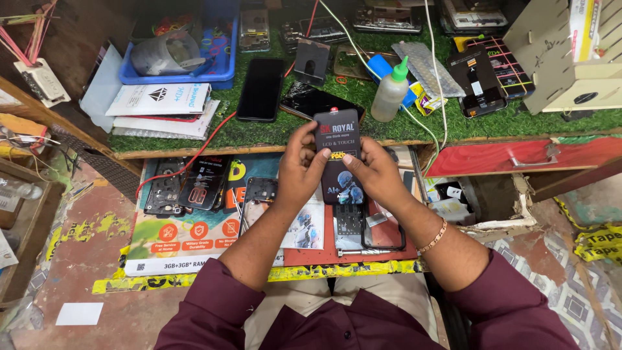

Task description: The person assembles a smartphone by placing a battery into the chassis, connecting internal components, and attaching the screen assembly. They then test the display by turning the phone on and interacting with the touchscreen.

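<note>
Two hands, left hand, right hand, grip one black box.

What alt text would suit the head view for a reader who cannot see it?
Both hands, left and right, hold a flat dark box upright over a cluttered repair bench. On the green mat behind lie a black phone and a squeeze bottle; opened phones lie below.

We see a green-capped squeeze bottle on the turf-covered shelf — near it a black phone, a blue tray and a red drawer.
</note>
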